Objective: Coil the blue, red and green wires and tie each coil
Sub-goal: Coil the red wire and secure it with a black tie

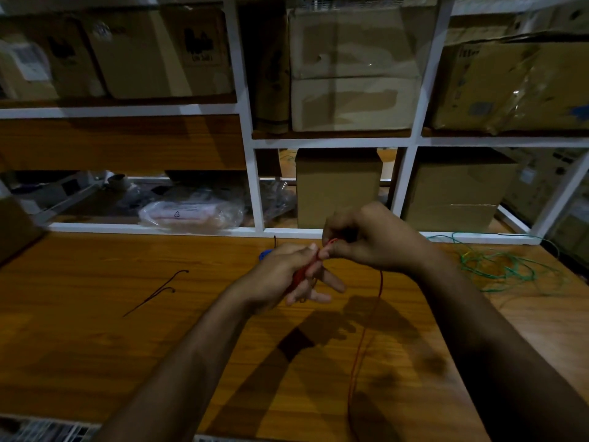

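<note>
Since the red one's in hand, looks like we're mid-coil on wire two of three:

Bench: brown wood-grain table (95,330) under white shelving stacked with cardboard boxes (350,74).
Green wire: thin green wire (497,269) lying in a loose tangle on the table's right side, not coiled yet.
Left hand: left hand (287,275) grips the small red wire coil (299,277); lower fingers stick out loosely.
Right hand: right hand (369,240) pinches the red strand by the coil; the tail (379,282) hangs toward the table's near edge.
Ties: thin dark tie strips (156,291) off left.
Blue wire: blue bit (264,255) peeking behind the left hand, probably done.
Next: I'd guess more wraps, then grab a tie.
</note>
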Demonstrator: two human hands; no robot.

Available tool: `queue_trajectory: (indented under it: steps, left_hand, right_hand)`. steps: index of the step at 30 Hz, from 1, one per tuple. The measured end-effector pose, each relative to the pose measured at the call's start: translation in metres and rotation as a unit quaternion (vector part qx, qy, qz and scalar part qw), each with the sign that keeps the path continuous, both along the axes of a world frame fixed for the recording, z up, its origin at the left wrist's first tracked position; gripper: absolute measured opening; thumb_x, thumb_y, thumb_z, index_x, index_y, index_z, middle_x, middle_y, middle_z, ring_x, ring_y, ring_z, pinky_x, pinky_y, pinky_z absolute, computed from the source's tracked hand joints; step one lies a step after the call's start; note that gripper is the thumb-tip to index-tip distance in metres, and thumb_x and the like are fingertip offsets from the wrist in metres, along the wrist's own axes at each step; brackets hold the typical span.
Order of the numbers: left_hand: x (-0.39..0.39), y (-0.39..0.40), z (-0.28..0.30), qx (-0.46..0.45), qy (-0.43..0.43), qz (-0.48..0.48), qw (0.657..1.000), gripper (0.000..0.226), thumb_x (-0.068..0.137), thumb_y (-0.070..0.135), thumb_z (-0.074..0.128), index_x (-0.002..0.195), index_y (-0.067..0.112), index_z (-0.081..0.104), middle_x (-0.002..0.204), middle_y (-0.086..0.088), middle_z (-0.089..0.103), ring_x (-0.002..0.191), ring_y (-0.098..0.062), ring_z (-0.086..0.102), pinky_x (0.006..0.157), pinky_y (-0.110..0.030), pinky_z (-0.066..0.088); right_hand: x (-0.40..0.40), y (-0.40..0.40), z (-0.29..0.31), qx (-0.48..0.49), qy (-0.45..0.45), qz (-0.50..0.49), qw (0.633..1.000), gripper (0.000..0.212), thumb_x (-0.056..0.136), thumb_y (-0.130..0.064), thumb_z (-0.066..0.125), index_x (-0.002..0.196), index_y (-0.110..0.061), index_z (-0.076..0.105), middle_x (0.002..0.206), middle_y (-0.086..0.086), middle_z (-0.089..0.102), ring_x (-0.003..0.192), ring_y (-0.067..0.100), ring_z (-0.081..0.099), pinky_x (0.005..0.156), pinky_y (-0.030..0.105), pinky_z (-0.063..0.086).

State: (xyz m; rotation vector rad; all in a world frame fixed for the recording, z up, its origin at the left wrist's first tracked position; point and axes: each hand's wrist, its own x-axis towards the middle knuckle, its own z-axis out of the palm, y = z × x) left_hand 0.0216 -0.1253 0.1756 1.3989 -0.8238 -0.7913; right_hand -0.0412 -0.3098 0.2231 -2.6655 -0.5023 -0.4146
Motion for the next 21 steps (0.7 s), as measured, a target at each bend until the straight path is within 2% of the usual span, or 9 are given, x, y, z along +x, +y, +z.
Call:
queue_trajectory:
  steps: [3, 6, 9, 11, 15, 16, 18, 19, 21]
  left_hand:
    - [0.007, 0.007, 0.003, -0.074, 0.112, -0.089, 0.987, 0.044, 0.101, 0.040, 0.032, 0.069, 0.010, 0.042, 0.106, -0.043, 0.061, 0.044, -0.011, 0.061, 0.057, -0.027, 0.059]
    - [0.015, 0.010, 0.004, -0.154, 0.233, -0.182, 0.943, 0.048, 0.103, 0.040, 0.025, 0.071, 0.010, 0.045, 0.115, -0.037, 0.062, 0.067, -0.022, 0.073, 0.043, -0.014, 0.043]
    - [0.014, 0.008, 0.006, -0.240, 0.314, -0.226, 0.890, 0.054, 0.105, 0.041, 0.018, 0.084, 0.004, 0.051, 0.105, -0.038, 0.064, 0.049, -0.015, 0.062, 0.037, -0.015, 0.035]
    - [0.013, 0.010, 0.012, -0.296, 0.331, -0.225, 0.867, 0.053, 0.105, 0.041, 0.021, 0.092, 0.001, 0.054, 0.118, -0.040, 0.058, 0.057, -0.017, 0.065, 0.037, -0.015, 0.035]
    - [0.018, 0.019, 0.024, -0.370, 0.364, -0.109, 0.848, 0.042, 0.103, 0.031, 0.041, 0.104, -0.007, 0.056, 0.149, -0.044, 0.017, 0.107, -0.042, 0.066, 0.061, -0.022, 0.057]
    - [0.020, 0.021, 0.028, -0.378, 0.386, -0.074, 0.838, 0.036, 0.102, 0.029, 0.044, 0.104, -0.006, 0.054, 0.150, -0.042, 0.016, 0.118, -0.051, 0.056, 0.080, -0.033, 0.060]
    - [0.024, 0.022, 0.034, -0.387, 0.416, -0.035, 0.822, 0.026, 0.101, 0.023, 0.047, 0.099, -0.002, 0.051, 0.143, -0.045, 0.030, 0.132, -0.059, 0.034, 0.111, -0.054, 0.037]
    - [0.026, 0.021, 0.038, -0.388, 0.403, -0.004, 0.829, 0.027, 0.100, 0.023, 0.047, 0.091, -0.002, 0.056, 0.141, -0.045, 0.035, 0.136, -0.057, 0.029, 0.113, -0.059, 0.028]
    - [0.031, 0.018, 0.041, -0.377, 0.314, 0.089, 0.867, 0.039, 0.097, 0.028, 0.045, 0.071, 0.006, 0.063, 0.141, -0.036, 0.044, 0.137, -0.049, 0.033, 0.107, -0.062, 0.035]
  right_hand:
    - [0.008, 0.000, -0.007, 0.093, 0.009, 0.024, 0.995, 0.024, 0.085, -0.042, 0.064, 0.091, -0.020, 0.069, 0.082, -0.002, 0.066, 0.078, 0.014, 0.062, 0.068, 0.040, 0.052]
    - [0.013, 0.006, -0.016, 0.202, 0.015, 0.057, 0.978, 0.019, 0.093, -0.028, 0.062, 0.089, -0.011, 0.067, 0.078, 0.005, 0.063, 0.070, 0.013, 0.060, 0.060, 0.028, 0.049]
    - [0.016, 0.016, -0.031, 0.342, 0.050, 0.058, 0.937, 0.025, 0.100, -0.019, 0.050, 0.081, -0.013, 0.064, 0.067, 0.005, 0.053, 0.056, 0.013, 0.048, 0.048, 0.025, 0.038]
    - [0.017, 0.027, -0.049, 0.418, 0.095, 0.044, 0.902, 0.029, 0.103, -0.021, 0.043, 0.082, -0.018, 0.062, 0.063, 0.003, 0.048, 0.049, 0.011, 0.040, 0.043, 0.025, 0.031]
    - [0.016, 0.049, -0.082, 0.485, 0.186, 0.045, 0.853, 0.035, 0.103, -0.033, 0.032, 0.085, -0.012, 0.053, 0.057, 0.000, 0.047, 0.044, 0.008, 0.035, 0.042, 0.019, 0.037]
    - [0.016, 0.053, -0.091, 0.481, 0.203, 0.039, 0.852, 0.035, 0.102, -0.037, 0.030, 0.088, -0.012, 0.051, 0.056, -0.001, 0.048, 0.044, 0.007, 0.037, 0.043, 0.019, 0.041]
    - [0.014, 0.057, -0.108, 0.466, 0.241, 0.029, 0.851, 0.035, 0.097, -0.046, 0.032, 0.093, -0.015, 0.047, 0.057, -0.004, 0.051, 0.045, 0.005, 0.043, 0.047, 0.023, 0.045]
    - [0.012, 0.057, -0.115, 0.447, 0.257, 0.023, 0.856, 0.033, 0.097, -0.048, 0.034, 0.096, -0.016, 0.045, 0.060, -0.005, 0.052, 0.046, 0.004, 0.045, 0.049, 0.025, 0.046]
    - [0.003, 0.058, -0.118, 0.381, 0.280, 0.018, 0.881, 0.021, 0.103, -0.040, 0.036, 0.101, -0.020, 0.042, 0.068, -0.004, 0.053, 0.050, 0.003, 0.047, 0.050, 0.024, 0.044]
